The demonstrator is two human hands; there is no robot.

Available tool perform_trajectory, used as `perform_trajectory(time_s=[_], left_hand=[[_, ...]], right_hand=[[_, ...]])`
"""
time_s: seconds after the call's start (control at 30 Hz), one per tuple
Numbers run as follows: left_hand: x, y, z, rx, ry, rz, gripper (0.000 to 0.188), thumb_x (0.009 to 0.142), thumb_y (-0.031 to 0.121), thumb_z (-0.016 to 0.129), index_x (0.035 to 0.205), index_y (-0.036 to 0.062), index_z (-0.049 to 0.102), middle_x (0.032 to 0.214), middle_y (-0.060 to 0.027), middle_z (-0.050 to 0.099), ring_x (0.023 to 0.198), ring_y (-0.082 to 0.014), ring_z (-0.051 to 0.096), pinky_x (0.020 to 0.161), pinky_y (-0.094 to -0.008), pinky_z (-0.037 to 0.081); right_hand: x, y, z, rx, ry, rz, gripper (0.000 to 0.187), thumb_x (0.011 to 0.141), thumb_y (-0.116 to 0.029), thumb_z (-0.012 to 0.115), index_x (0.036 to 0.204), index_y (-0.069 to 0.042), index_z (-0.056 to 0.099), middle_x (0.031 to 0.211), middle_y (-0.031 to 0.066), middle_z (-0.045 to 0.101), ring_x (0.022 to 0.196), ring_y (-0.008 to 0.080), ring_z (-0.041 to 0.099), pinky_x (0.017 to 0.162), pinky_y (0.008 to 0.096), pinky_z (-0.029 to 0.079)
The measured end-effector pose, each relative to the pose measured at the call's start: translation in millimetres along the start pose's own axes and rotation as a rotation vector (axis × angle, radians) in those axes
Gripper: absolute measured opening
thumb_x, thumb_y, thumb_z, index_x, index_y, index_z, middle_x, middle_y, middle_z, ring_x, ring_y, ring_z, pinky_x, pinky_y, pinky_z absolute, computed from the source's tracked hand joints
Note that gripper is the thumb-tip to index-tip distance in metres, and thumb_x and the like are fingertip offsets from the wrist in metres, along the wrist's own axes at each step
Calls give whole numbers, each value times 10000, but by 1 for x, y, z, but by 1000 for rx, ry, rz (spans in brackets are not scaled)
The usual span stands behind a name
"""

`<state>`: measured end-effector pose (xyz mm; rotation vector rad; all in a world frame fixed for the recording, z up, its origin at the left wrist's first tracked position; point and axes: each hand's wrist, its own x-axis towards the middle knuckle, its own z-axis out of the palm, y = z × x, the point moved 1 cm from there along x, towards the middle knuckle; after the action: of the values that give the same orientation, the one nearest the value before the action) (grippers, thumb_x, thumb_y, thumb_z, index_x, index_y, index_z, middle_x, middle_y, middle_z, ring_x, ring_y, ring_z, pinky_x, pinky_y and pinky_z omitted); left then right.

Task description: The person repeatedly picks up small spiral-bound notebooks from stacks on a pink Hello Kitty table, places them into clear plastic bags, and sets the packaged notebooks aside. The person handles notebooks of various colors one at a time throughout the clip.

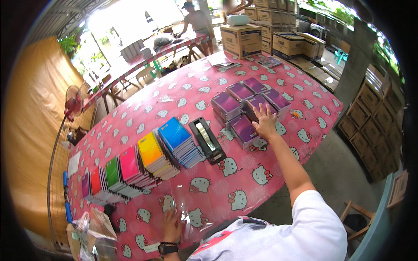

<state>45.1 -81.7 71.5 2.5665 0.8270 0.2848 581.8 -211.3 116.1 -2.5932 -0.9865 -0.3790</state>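
Note:
My right hand [265,122] reaches over several stacks of small purple notebooks [244,127], its fingers spread on or just above the near stacks. My left hand [172,225], with a dark watch at the wrist, lies near the table's front edge, fingers stretched out on what looks like clear plastic. To its left runs a row of spiral notebooks in stacks: purple, red, green [113,173], pink [129,162], yellow [151,150] and blue [174,132]. Between the blue stack and the purple group sits a black tape dispenser [207,140] with a roll of tape.
A pink table cover [204,93] with cat faces spreads beneath everything. Cardboard box [241,40] and papers [220,61] occupy the far end; more cartons [370,122] are stacked at right. A plastic bag [92,232] lies lower left. Another person [197,24] stands at a farther table.

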Motion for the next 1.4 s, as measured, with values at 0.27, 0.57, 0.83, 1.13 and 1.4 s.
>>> perform_trajectory(time_s=[0.27,0.57,0.83,1.13,1.4], left_hand=[[-8,-11,43,322,-25,-273,715,836,518,515,1435,188,306,1494,-100,262,1367,-397,199,1016,-659,211],[-27,-46,18,290,66,-474,855,767,605,556,1439,151,284,1513,-101,216,1368,-390,197,1012,-679,191],[-54,-85,3,230,205,-243,709,833,506,536,1368,59,408,1395,-213,386,1265,-445,339,1049,-521,259],[-54,-88,-27,597,206,-208,680,880,561,440,1371,92,403,1341,-141,479,1146,-341,494,921,-506,394],[-66,-110,-45,241,358,-64,678,866,422,526,1372,3,362,1398,-215,375,1275,-425,332,1052,-524,232]], right_hand=[[-133,-126,-9,813,-214,-204,340,747,-114,661,1083,-77,627,1168,129,595,1121,317,496,944,402,391],[-265,-274,28,426,-552,-835,466,748,-254,688,1191,-167,571,1361,98,447,1287,326,355,983,578,300],[-223,-276,25,475,-706,-782,507,762,-288,664,1225,-115,552,1418,129,382,1357,346,261,1051,577,229],[-251,-295,50,246,-531,-669,793,786,-505,566,1433,-145,285,1526,142,155,1411,354,103,1086,571,118],[-232,-305,53,333,-254,-703,566,801,-373,618,1281,-104,485,1371,174,421,1294,332,363,1017,550,268]])
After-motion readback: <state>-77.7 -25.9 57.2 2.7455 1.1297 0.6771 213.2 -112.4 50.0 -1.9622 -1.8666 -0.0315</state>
